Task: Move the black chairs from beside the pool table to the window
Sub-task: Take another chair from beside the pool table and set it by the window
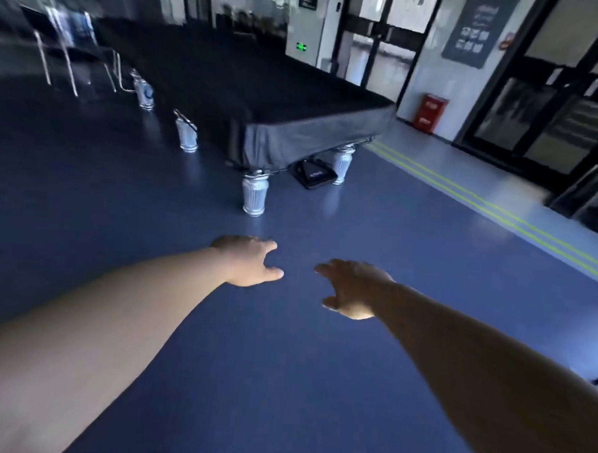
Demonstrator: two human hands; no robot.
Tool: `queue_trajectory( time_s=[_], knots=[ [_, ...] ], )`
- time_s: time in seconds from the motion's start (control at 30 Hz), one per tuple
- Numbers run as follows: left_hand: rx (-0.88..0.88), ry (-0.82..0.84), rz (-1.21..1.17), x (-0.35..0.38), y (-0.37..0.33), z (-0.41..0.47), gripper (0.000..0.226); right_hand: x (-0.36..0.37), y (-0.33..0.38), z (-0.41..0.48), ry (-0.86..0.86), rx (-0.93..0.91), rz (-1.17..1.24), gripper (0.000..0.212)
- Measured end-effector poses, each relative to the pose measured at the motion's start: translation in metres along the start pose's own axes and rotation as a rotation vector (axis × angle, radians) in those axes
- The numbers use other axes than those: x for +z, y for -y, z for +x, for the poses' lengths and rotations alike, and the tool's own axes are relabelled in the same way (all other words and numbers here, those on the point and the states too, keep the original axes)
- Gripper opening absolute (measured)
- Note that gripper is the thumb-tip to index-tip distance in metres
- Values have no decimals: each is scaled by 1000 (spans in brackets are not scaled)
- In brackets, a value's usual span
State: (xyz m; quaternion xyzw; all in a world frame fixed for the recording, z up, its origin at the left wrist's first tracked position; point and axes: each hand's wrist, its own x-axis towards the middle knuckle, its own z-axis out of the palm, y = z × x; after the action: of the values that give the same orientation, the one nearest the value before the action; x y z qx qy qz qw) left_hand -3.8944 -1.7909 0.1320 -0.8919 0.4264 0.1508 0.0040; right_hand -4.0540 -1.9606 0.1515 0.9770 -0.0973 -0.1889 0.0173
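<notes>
Facing the pool table (228,86), left hand (251,262) and right hand (353,290) hover empty.

Blue floor (284,379) w/ covered pool table (228,86), black chairs (69,52), red box (430,112).

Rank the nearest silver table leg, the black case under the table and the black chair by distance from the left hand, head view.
1. Silver table leg, just ahead of the left hand.
2. Black case, under the pool table, near end.
3. Black chair, far left beside it.
</notes>
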Motion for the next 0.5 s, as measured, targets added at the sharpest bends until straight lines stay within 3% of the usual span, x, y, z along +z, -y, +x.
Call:
queue_trajectory(
  time_s=[0.2, 0.5],
  knots=[
    [-226, 5, -21, -33, 234, 37, 79, -79, 129, 217, 25, -148, -18, 67],
    [-403, -14, -98, -80, 480, 87, 79, -174, 260, 469, -32, -294, -56, 68]
  ],
)
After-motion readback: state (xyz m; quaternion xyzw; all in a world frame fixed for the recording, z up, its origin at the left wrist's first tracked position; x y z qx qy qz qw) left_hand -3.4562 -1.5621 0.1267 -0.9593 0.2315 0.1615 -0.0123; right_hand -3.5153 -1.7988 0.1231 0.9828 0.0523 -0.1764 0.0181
